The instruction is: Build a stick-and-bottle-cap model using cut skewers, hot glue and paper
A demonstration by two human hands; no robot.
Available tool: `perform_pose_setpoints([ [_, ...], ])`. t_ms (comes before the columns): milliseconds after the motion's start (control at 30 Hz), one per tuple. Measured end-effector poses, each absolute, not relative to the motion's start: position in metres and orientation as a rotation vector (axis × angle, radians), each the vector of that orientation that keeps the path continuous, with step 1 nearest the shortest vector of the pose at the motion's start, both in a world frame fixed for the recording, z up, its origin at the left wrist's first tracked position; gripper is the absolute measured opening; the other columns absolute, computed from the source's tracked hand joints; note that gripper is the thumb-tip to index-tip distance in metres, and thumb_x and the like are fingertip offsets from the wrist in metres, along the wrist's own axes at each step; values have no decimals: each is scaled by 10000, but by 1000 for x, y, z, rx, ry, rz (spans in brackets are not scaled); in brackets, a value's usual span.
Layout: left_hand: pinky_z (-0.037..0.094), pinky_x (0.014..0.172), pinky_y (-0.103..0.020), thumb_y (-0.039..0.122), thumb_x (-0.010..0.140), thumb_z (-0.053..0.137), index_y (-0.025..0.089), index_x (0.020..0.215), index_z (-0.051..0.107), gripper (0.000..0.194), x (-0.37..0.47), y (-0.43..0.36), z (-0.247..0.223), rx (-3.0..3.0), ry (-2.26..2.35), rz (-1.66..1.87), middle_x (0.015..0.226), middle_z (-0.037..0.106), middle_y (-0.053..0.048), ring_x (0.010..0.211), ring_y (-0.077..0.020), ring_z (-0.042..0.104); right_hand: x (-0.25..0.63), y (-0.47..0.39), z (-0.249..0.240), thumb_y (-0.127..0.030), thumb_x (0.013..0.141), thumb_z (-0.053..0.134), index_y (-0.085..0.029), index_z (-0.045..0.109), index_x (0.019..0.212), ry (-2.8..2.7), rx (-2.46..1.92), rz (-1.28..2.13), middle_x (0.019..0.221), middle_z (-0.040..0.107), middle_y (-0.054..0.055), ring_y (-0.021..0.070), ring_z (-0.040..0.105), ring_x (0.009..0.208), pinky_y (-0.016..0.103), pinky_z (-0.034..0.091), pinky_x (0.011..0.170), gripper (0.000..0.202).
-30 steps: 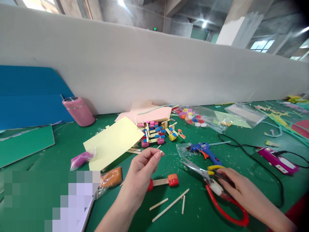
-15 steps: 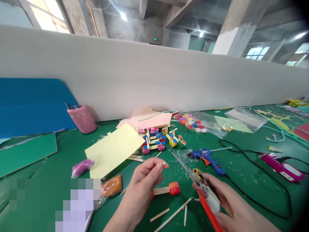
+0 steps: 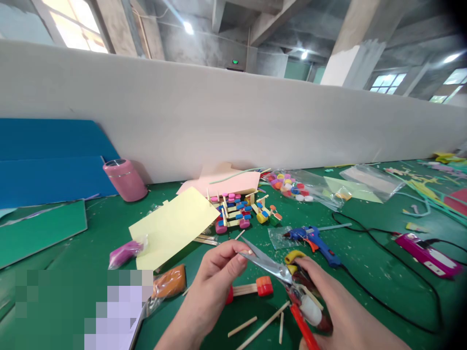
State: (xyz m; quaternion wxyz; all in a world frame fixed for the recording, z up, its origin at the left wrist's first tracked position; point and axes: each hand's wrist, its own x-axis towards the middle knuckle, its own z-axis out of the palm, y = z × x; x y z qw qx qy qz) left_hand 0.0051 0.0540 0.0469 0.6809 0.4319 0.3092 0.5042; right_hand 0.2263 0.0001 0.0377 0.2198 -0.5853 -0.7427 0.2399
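Note:
My left hand (image 3: 219, 282) pinches a small pale wooden piece (image 3: 249, 252) between thumb and forefinger. Silver scissors (image 3: 279, 272) have their parted blades around that piece at my left fingertips. My right hand (image 3: 328, 301) is wrapped round tools with yellow and red handles, the scissors among them; which tool each handle belongs to is partly hidden. Between the hands lies a stick piece with red and orange wheels (image 3: 264, 286), its left end partly behind my left hand. Cut wooden sticks (image 3: 268, 323) rest on the green table below.
Small wheeled stick models (image 3: 233, 214) stand behind my hands, beside yellow paper (image 3: 175, 223). A blue glue gun (image 3: 315, 243) with a black cable lies right of them. Farther out are a pink canister (image 3: 126, 180), bagged orange clay (image 3: 170, 282) and a purple device (image 3: 426, 255).
The scissors have moved left and turned, bringing their blades to the small piece at my left fingertips. My right hand has shifted slightly left; my left hand has barely moved.

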Motion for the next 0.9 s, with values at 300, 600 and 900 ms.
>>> perform_pose_setpoints([
  [300, 366, 665, -236, 305, 740, 650, 214, 746, 684, 97, 4, 58, 42, 1045, 670, 1106, 734, 614, -10, 693, -134, 493, 224, 3, 40, -230, 546, 696, -177, 402, 1264, -2085, -1582, 634, 1240, 537, 146, 323, 547, 1084, 362, 521, 816, 779],
  [600, 365, 639, -238, 297, 724, 664, 215, 737, 689, 87, 3, 57, 44, 1057, 682, 1104, 723, 619, -13, 674, -137, 487, 216, 4, 42, -186, 531, 689, -207, 403, 1251, -1910, -1589, 817, 1191, 567, 115, 284, 593, 1010, 322, 530, 777, 775],
  [900, 338, 614, -235, 318, 732, 648, 214, 739, 675, 107, 2, 58, 44, 1098, 719, 1079, 690, 583, 0, 654, -132, 455, 213, 10, 48, -192, 609, 644, -220, 402, 1170, -1926, -1429, 1051, 963, 650, 68, 204, 656, 727, 250, 548, 615, 612],
])
